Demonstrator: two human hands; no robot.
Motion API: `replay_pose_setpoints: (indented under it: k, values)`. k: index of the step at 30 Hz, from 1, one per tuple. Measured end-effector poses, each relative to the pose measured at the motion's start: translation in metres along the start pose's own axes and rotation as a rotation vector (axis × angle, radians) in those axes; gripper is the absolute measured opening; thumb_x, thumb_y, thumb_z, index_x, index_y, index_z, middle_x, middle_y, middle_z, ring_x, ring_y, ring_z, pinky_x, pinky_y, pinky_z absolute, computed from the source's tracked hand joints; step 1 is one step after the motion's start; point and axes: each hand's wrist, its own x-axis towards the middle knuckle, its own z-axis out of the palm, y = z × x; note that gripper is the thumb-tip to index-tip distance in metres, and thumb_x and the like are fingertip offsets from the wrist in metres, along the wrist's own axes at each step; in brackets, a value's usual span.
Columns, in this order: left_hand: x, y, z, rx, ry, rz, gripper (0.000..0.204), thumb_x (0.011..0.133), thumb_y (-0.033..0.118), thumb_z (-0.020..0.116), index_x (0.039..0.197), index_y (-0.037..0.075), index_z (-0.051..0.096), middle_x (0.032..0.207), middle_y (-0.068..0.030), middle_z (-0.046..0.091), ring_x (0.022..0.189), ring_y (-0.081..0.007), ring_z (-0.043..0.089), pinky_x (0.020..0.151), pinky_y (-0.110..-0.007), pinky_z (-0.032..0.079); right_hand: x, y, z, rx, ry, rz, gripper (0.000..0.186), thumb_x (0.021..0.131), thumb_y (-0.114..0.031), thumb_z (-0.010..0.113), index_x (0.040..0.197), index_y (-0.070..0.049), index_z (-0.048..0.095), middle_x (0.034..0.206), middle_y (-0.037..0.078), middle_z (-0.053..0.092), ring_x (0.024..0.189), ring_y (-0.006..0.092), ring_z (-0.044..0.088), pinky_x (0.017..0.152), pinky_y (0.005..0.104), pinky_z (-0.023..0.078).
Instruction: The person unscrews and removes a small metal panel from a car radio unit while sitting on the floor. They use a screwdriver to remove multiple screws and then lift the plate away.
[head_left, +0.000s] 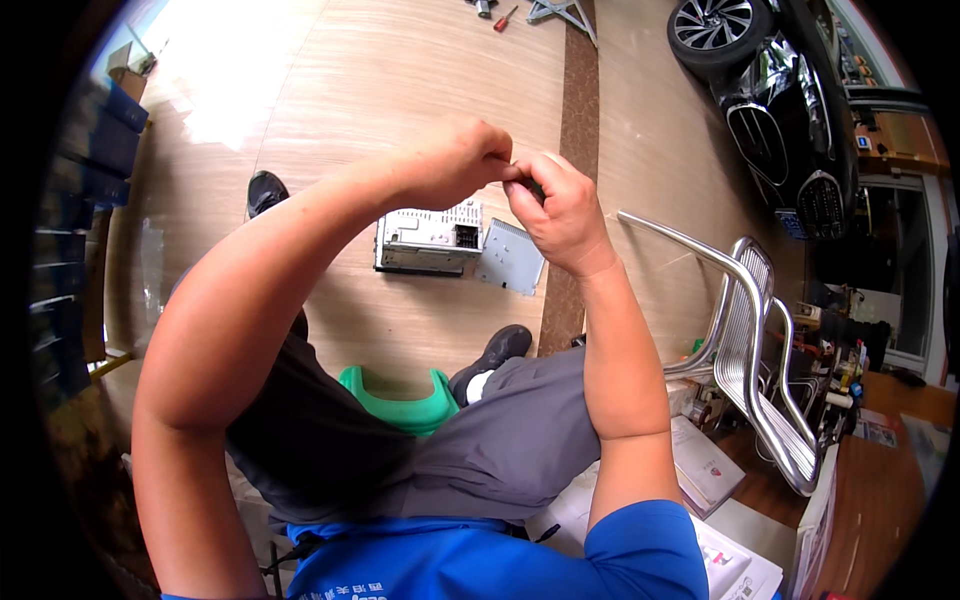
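My left hand (462,160) and my right hand (556,208) meet in front of me, raised above the floor, with their fingertips pinched close together. Whatever lies between the fingers is too small or too hidden to name. Below them on the floor stands a silver metal car stereo unit (428,237) with vent slots and a black connector socket in its top side. A flat grey metal cover plate (511,258) lies to its right, near my right wrist and apart from my fingers.
A green plastic stool (400,408) is under me. At the right stand a metal chair (745,330) and a black car (790,130). A red-handled screwdriver (505,18) and a grey metal stand (562,14) lie far ahead. Blue boxes (105,130) line the left side.
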Motion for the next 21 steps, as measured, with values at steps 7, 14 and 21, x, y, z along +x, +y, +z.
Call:
replay_pose_setpoints:
  k: [7, 14, 21]
  values:
    - [0.014, -0.013, 0.006, -0.371, -0.046, -0.116, 0.027, 0.101, 0.027, 0.058, 0.1, 0.001, 0.064, 0.079, -0.0071, 0.067, 0.073, -0.0127, 0.064, 0.063, -0.03, 0.054, 0.005, 0.021, 0.001, 0.297, 0.059, 0.136, 0.01, 0.089, -0.008, 0.068, 0.095, -0.001, 0.069, 0.085, 0.011, 0.068, 0.074, 0.0188, 0.064, 0.067, 0.0318, 0.05]
    - [0.014, -0.012, 0.007, -0.606, -0.056, -0.212, 0.027, 0.105, 0.024, 0.05, 0.099, 0.0, 0.061, 0.085, -0.0058, 0.065, 0.076, -0.0135, 0.066, 0.067, -0.028, 0.054, 0.009, 0.018, 0.011, 0.338, 0.228, 0.182, 0.009, 0.091, -0.008, 0.068, 0.095, 0.001, 0.069, 0.081, 0.007, 0.067, 0.071, 0.0115, 0.06, 0.065, 0.0272, 0.049]
    - [0.01, -0.012, 0.005, -0.575, -0.098, -0.247, 0.027, 0.107, 0.026, 0.047, 0.097, 0.004, 0.059, 0.084, -0.0033, 0.064, 0.076, -0.0116, 0.065, 0.069, -0.027, 0.055, 0.008, 0.02, 0.017, 0.383, 0.239, 0.155, 0.008, 0.092, -0.008, 0.067, 0.093, 0.0, 0.068, 0.08, 0.007, 0.066, 0.07, 0.0114, 0.058, 0.064, 0.0271, 0.049]
